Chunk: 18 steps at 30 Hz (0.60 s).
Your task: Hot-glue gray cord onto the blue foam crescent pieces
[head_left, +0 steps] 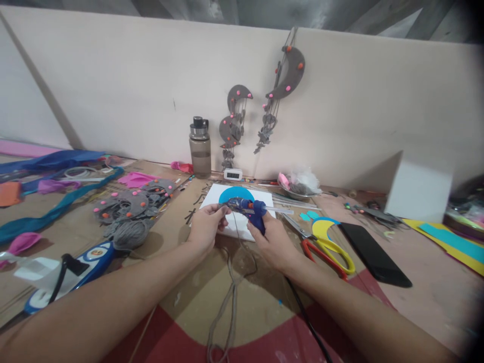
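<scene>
My right hand (273, 239) is wrapped round the handle of a blue glue gun (257, 212), with a clear glue stick jutting from its back. The gun's nozzle points left, to the fingertips of my left hand (207, 226). Those fingers are pinched on a grey cord (234, 292), which hangs down in loops onto the cardboard. Whatever small piece is at the fingertips is too small to make out. Behind and below the hands lies a white sheet (209, 196) with a blue disc (235, 192) on it.
Red-and-yellow scissors (325, 252) and a black phone (374, 254) lie at the right. A bottle (200, 151) and small clock (233, 174) stand by the wall. Grey yarn (130, 234) and a blue-white tool (93, 257) are at the left. Moon ornaments (293, 75) hang behind.
</scene>
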Each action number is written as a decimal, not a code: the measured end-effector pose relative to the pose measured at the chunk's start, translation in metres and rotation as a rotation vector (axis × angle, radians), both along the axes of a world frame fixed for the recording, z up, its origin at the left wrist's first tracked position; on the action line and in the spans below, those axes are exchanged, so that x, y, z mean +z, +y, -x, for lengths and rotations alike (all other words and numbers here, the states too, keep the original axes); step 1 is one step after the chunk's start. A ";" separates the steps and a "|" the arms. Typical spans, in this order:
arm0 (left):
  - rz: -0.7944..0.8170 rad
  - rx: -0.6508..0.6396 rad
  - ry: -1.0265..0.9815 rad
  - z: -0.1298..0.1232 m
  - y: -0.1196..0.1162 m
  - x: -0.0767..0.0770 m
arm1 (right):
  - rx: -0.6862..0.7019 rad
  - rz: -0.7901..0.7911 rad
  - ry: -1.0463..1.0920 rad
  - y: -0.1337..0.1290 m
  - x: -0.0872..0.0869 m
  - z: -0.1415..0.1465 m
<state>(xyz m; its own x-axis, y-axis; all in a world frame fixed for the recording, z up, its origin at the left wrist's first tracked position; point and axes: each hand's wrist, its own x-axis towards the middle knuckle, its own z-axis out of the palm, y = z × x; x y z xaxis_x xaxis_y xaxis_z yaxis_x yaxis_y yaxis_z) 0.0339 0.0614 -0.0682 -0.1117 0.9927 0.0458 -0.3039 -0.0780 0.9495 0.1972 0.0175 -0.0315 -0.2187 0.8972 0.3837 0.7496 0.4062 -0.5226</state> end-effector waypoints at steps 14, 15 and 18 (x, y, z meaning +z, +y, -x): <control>0.000 0.024 -0.017 0.001 -0.003 0.005 | -0.022 0.010 -0.008 0.003 -0.002 -0.002; 0.001 0.027 -0.020 0.001 -0.002 0.005 | -0.021 0.005 0.002 0.003 -0.002 -0.003; 0.000 0.025 -0.026 0.002 -0.002 0.005 | -0.023 0.003 0.047 0.005 -0.003 -0.004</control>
